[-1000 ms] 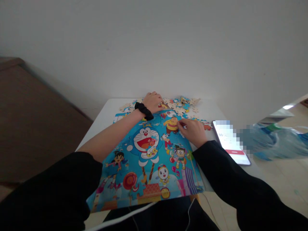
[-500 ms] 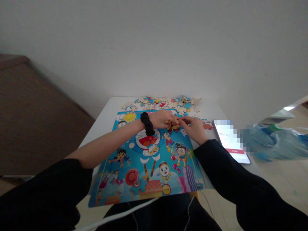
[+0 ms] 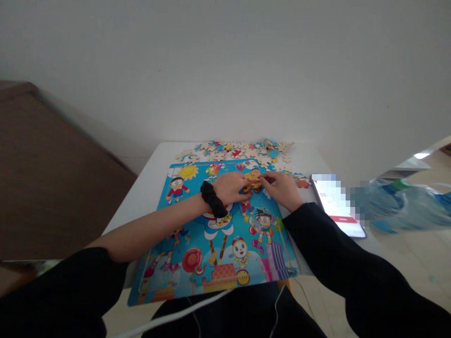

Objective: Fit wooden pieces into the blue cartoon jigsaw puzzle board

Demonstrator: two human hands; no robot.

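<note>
While hands point(image 3: 230, 186) point(image 3: 283, 189) curl, grip unclear, over puzzle point(image 3: 225, 251)

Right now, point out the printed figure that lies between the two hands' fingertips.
The yellow-clad figure, with the left hand and right hand on either side. Others lie outside that gap, like the red-topped figure beside the printed sun.

Phone point(image 3: 333, 206), right of the right hand point(image 3: 281, 188): digits "00" on screen, remainder pixelated; red bar point(image 3: 341, 219), marking too small to read. Puzzle board point(image 3: 195, 237), under the left hand point(image 3: 230, 187): yellow disc point(image 3: 243, 277), nearer the body than either hand, lettering illegible.
</note>
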